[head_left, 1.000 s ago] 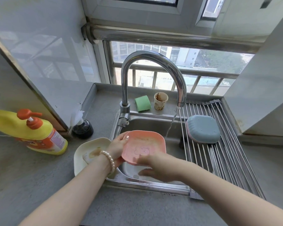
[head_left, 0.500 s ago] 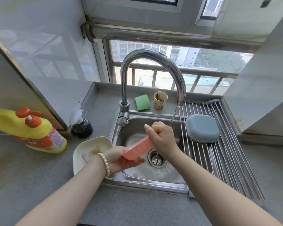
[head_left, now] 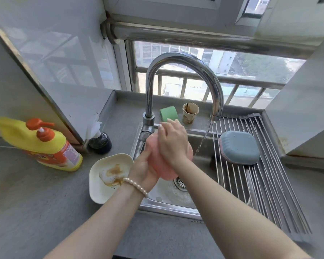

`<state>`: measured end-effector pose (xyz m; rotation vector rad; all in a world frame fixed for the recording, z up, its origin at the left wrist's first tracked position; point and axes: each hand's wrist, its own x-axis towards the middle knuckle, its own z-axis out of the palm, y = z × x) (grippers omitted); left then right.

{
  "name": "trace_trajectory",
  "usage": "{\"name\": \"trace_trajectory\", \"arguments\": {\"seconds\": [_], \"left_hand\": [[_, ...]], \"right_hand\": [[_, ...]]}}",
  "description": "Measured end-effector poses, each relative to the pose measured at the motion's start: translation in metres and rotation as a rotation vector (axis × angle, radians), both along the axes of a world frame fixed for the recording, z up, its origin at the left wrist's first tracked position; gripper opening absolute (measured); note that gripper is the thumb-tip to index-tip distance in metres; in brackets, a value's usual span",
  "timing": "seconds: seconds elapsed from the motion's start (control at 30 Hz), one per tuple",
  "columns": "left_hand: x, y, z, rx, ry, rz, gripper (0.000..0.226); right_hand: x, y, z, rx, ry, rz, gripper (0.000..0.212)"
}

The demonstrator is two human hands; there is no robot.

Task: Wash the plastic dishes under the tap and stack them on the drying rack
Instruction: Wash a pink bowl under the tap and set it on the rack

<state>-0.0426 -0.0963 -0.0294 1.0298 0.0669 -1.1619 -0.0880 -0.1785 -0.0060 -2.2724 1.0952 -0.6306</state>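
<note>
A pink plastic dish (head_left: 162,165) is held over the steel sink (head_left: 168,200), its underside turned toward me. My left hand (head_left: 143,168) grips its left edge from below. My right hand (head_left: 173,140) lies flat across its back, fingers spread. Water runs from the curved tap (head_left: 183,62) in a thin stream (head_left: 202,141) just right of the dish, not touching it. A blue dish (head_left: 238,147) lies upside down on the wire drying rack (head_left: 269,184). A white dish (head_left: 105,176) with brown stains sits on the counter left of the sink.
A yellow soap bottle (head_left: 43,144) with an orange pump lies on the left counter. A small dark bottle (head_left: 100,142) stands by the wall corner. A green sponge (head_left: 168,114) and a stained paper cup (head_left: 190,113) sit on the ledge behind the sink.
The pink dish was turned over, from face up to edge-on to back up, and lifted toward the tap base. My right hand moved from its near edge onto its back.
</note>
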Motion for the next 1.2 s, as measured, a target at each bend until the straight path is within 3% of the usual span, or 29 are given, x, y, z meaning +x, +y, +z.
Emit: {"name": "trace_trajectory", "arguments": {"seconds": [0.07, 0.17, 0.27, 0.37, 0.47, 0.53, 0.6, 0.67, 0.7, 0.8, 0.87, 0.9, 0.97, 1.07, 1.13, 1.2], "left_hand": [[-0.003, 0.006, 0.004, -0.1, 0.133, 0.038, 0.04], [0.005, 0.016, 0.005, -0.069, 0.145, 0.158, 0.052], [0.01, 0.009, 0.0, 0.015, 0.135, 0.175, 0.062], [0.0, 0.001, -0.004, 0.047, -0.047, 0.165, 0.06], [-0.003, -0.001, -0.002, 0.208, -0.324, 0.168, 0.031], [-0.001, 0.001, 0.001, 0.32, -0.532, 0.17, 0.031], [-0.002, 0.002, 0.004, 0.432, -0.731, 0.206, 0.049], [-0.007, 0.002, 0.01, 0.474, -0.818, 0.247, 0.056], [-0.009, 0.001, 0.013, 0.476, -0.828, 0.262, 0.057], [-0.006, -0.005, 0.014, 0.419, -0.752, 0.297, 0.049], [-0.006, -0.006, 0.011, 0.393, -0.682, 0.319, 0.046], [-0.008, -0.006, 0.013, 0.403, -0.662, 0.344, 0.05], [-0.009, -0.005, 0.015, 0.44, -0.588, 0.418, 0.051], [-0.001, -0.008, 0.01, 0.46, -0.34, 0.491, 0.046], [0.003, -0.01, 0.003, 0.434, -0.126, 0.513, 0.04], [0.006, -0.01, -0.006, 0.371, 0.08, 0.536, 0.034]], "right_hand": [[-0.011, 0.026, -0.015, -0.255, 0.049, 0.29, 0.046], [-0.042, 0.031, -0.039, -0.482, 0.115, 0.612, 0.053], [-0.053, 0.007, -0.039, -0.426, 0.183, 0.445, 0.065], [-0.026, 0.008, -0.015, -0.279, 0.304, 0.262, 0.071], [-0.008, 0.022, -0.008, -0.456, 0.138, 0.408, 0.044], [-0.009, 0.013, -0.014, -0.551, 0.031, 0.437, 0.033], [-0.011, -0.001, -0.002, -0.39, 0.13, 0.313, 0.043], [-0.004, -0.007, 0.011, -0.099, 0.22, 0.119, 0.051], [0.001, -0.006, 0.012, -0.072, 0.253, 0.068, 0.05], [0.001, 0.018, 0.012, -0.349, 0.196, 0.204, 0.044], [-0.005, 0.018, 0.005, -0.414, 0.114, 0.326, 0.042], [-0.006, 0.01, 0.005, -0.354, 0.112, 0.328, 0.042], [-0.006, -0.007, 0.008, -0.164, 0.067, 0.135, 0.041], [-0.004, -0.014, 0.002, 0.154, -0.07, -0.14, 0.034], [-0.009, 0.001, -0.005, -0.106, 0.008, -0.122, 0.043], [-0.015, 0.019, -0.021, -0.367, 0.083, 0.062, 0.053]]}}
